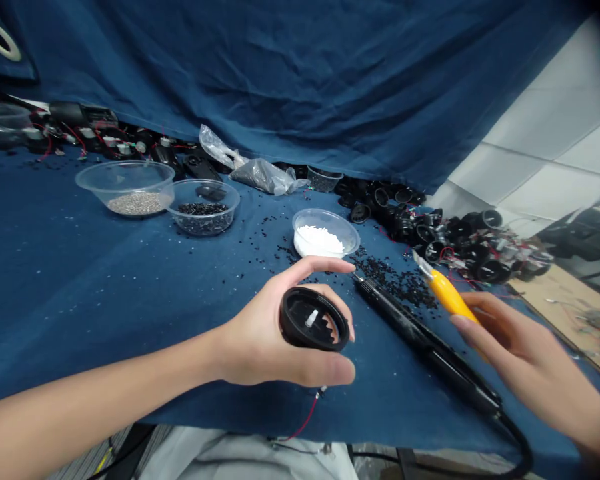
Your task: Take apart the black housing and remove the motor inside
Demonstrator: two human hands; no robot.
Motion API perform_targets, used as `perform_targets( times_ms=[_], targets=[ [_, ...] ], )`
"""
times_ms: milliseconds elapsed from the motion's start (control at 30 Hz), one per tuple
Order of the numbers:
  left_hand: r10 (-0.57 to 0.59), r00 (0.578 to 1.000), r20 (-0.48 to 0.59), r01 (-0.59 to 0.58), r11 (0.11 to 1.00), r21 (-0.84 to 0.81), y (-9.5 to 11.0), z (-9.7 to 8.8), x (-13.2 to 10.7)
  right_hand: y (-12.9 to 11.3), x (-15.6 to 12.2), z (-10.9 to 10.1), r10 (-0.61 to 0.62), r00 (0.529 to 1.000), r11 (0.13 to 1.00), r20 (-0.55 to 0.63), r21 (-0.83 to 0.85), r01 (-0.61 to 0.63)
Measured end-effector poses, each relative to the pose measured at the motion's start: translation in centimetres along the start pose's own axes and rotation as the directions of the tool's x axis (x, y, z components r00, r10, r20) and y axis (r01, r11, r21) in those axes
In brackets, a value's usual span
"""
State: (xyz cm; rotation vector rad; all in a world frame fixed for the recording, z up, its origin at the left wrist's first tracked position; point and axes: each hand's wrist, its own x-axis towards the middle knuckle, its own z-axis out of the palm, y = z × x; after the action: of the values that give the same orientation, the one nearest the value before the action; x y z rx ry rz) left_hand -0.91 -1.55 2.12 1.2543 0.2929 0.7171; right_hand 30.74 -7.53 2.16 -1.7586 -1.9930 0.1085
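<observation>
Blue worktop (105, 287) lying beneath driver (425, 342). Left hand (265, 333), left of it, gripping cup (300, 333) mouth-up, probably for access; right hand (530, 350), right of it, gripping knife (450, 295), blade (422, 264) pointing forward.

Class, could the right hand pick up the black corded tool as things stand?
Probably not easily: the right hand holds the yellow knife, though nothing appears to block its way to the black corded tool.

Two hands (270, 347) (520, 353), one cutter (447, 292), one screwdriver (430, 347), three nearer bowls (351, 241).
</observation>
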Motion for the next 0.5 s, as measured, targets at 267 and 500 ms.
perform_targets(
  times_ms=[267, 500],
  targets=[
    [0.024, 1.000, -0.016, -0.023, 0.997, 0.078, 0.1, 0.6, -0.5, -8.9, -2.2, 0.1, -0.319, 0.935, 0.933, 0.155, -0.121, 0.338],
    [0.171, 0.985, -0.021, -0.154, 0.928, 0.340, -0.1, 0.9, -0.7, -10.3, -1.9, 0.4, -0.356, 0.923, 0.917, 0.145, -0.137, 0.375]
  ],
)
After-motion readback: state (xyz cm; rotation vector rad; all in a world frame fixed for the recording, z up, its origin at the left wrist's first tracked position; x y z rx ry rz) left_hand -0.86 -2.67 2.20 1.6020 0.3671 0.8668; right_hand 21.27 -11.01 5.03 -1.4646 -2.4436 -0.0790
